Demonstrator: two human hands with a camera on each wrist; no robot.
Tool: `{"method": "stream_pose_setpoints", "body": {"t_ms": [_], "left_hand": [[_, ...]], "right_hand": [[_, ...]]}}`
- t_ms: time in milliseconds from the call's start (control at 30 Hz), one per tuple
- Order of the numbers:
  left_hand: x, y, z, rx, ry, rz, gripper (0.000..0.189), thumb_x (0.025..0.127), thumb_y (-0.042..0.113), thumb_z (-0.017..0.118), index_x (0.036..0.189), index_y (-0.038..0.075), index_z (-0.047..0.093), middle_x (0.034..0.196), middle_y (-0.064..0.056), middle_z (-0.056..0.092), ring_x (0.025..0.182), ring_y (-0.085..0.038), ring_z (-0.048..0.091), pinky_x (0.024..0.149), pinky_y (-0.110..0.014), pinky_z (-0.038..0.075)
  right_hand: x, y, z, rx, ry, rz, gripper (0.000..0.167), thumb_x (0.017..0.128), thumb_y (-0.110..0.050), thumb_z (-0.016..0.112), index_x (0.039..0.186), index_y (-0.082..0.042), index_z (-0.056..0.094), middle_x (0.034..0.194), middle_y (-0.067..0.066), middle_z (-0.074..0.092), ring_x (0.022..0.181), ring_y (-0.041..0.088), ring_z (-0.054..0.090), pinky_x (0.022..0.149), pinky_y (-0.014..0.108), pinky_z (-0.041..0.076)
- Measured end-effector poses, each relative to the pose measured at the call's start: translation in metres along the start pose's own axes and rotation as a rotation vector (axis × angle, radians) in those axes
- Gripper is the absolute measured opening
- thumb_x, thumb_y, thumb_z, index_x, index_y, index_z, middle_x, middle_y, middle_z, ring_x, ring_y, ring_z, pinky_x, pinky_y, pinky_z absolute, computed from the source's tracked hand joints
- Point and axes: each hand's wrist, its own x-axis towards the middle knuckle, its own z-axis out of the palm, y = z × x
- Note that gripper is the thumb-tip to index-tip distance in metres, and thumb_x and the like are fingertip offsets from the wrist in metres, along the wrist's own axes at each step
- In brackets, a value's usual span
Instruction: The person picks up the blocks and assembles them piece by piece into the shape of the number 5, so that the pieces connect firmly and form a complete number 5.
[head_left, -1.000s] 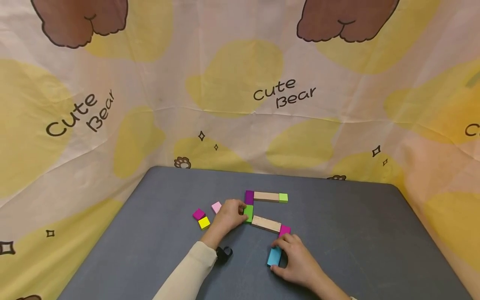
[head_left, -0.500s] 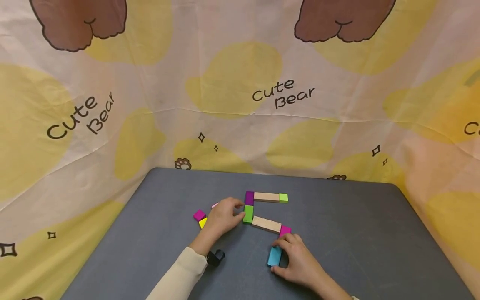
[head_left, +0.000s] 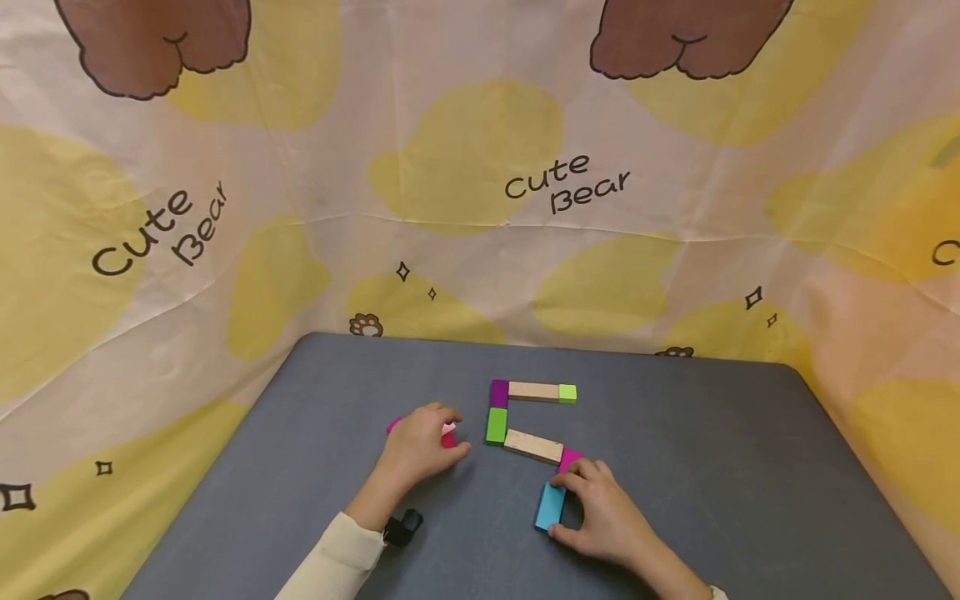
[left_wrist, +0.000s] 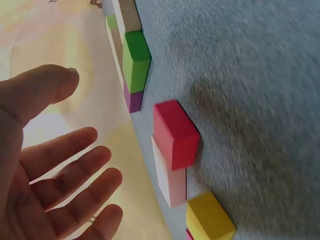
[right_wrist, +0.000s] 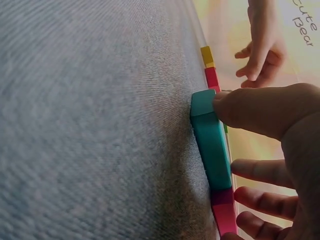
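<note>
Nearest on the dark grey table (head_left: 697, 500) lay a blue rectangular block (head_left: 550, 507), apparently painted wood. The right hand (head_left: 606, 517) gripped it, thumb at the near end and fingers toward the far end. It was judged light, rigid and hard to damage, its smooth paint slightly slippery; an end-to-end pinch should suit it, kept low to avoid tipping. Just beyond its far end sat a magenta block (head_left: 571, 460).

Farther left, the left hand (head_left: 416, 446) hung with fingers spread, gripping nothing, near a red rectangular block (left_wrist: 176, 137) and a pale pink block (left_wrist: 171, 182). For the red block, opposite long sides appeared the better hold.

Farther still, a bare-wood plank (head_left: 533, 446) ran leftward toward a green block (head_left: 497, 426), with a purple block (head_left: 499, 393) behind.
</note>
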Motion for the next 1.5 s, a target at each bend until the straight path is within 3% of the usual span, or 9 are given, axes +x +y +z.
{"method": "stream_pose_setpoints", "body": {"t_ms": [200,433,733,933,1133,1500], "left_hand": [[0.003,-0.014,0.0,-0.001,-0.004,-0.017,0.039,0.072,0.036,0.078,0.103,0.013,0.071,0.094,-0.005,0.066,0.077,-0.015,0.057,0.065,-0.032,0.05],[0.014,-0.033,0.003,0.027,-0.034,-0.085,0.047,0.073,0.038,0.077,0.111,0.012,0.07,0.107,-0.008,0.064,0.095,-0.024,0.06,0.078,-0.042,0.053],[0.019,-0.047,0.011,0.023,-0.067,-0.136,0.051,0.074,0.039,0.077,0.114,0.008,0.067,0.105,-0.009,0.063,0.093,-0.024,0.057,0.081,-0.044,0.051],[0.021,-0.053,0.012,0.014,-0.105,-0.101,0.043,0.078,0.031,0.075,0.117,0.014,0.068,0.111,-0.008,0.064,0.101,-0.027,0.057,0.087,-0.046,0.049],[0.024,-0.057,0.012,0.012,-0.134,-0.039,0.038,0.079,0.02,0.074,0.116,0.016,0.068,0.11,-0.007,0.063,0.1,-0.027,0.056,0.085,-0.046,0.048],[0.033,-0.066,0.014,-0.094,-0.206,-0.018,0.031,0.081,0.009,0.072,0.112,0.016,0.071,0.111,-0.006,0.061,0.105,-0.025,0.053,0.091,-0.044,0.047]], "right_hand": [[0.0,0.001,-0.002,-0.008,-0.01,0.015,0.048,0.062,-0.04,0.085,0.102,-0.02,0.07,0.098,-0.009,0.054,0.091,0.01,0.045,0.075,0.033,0.048],[-0.001,0.0,-0.003,0.002,-0.031,0.043,0.047,0.063,-0.041,0.085,0.103,-0.021,0.069,0.1,-0.01,0.054,0.091,0.009,0.044,0.075,0.032,0.047],[-0.001,0.001,-0.001,0.004,-0.028,0.041,0.048,0.062,-0.042,0.085,0.103,-0.022,0.07,0.099,-0.011,0.053,0.089,0.008,0.043,0.073,0.029,0.046],[-0.002,0.001,0.001,0.001,-0.015,0.039,0.048,0.061,-0.042,0.085,0.103,-0.023,0.07,0.098,-0.012,0.052,0.088,0.007,0.042,0.071,0.029,0.045],[-0.002,0.001,0.001,0.002,0.006,0.025,0.048,0.06,-0.041,0.086,0.102,-0.022,0.07,0.099,-0.012,0.053,0.089,0.008,0.044,0.072,0.029,0.046],[0.0,0.0,0.001,0.015,-0.012,0.029,0.049,0.062,-0.041,0.085,0.104,-0.021,0.07,0.101,-0.011,0.054,0.091,0.008,0.045,0.073,0.03,0.047]]}}
